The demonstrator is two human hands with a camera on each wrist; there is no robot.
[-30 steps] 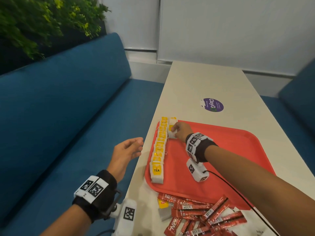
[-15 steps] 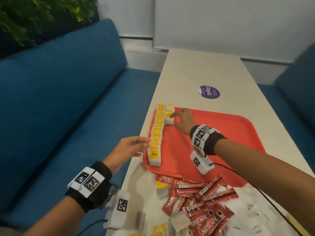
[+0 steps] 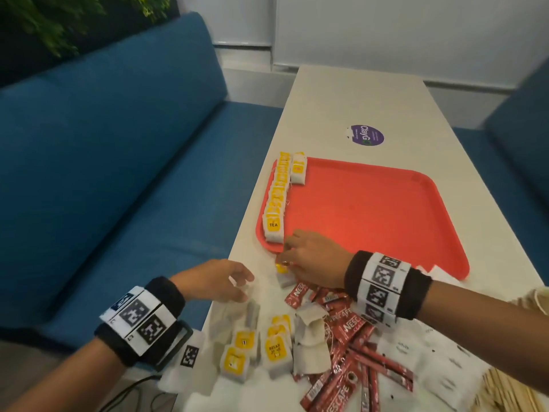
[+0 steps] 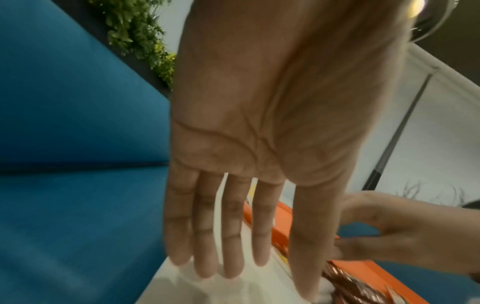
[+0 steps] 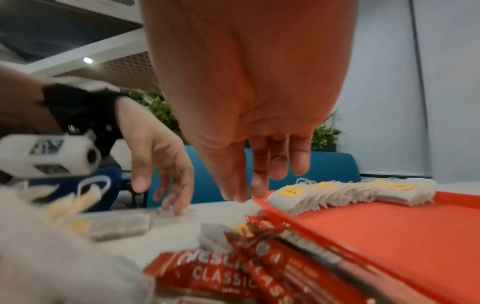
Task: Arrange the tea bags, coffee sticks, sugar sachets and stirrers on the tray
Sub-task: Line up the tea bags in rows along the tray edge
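Both hands have dropped back from the tray's far corner to the loose pile. On the tabletop (image 3: 350,93), the red tray (image 3: 371,221) carries tea bags (image 3: 277,200) overlapped along its left edge — leaving room for coffee sticks (image 3: 350,346). Right hand (image 3: 312,257) fingers point down at a stray tea bag (image 3: 283,275), grip uncertain; left hand (image 3: 214,281) hovers, fingers straight, holding nothing.

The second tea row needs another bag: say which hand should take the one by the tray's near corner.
Right. The right hand already hangs over that tea bag, fingers down; the left hand hovers open farther off.
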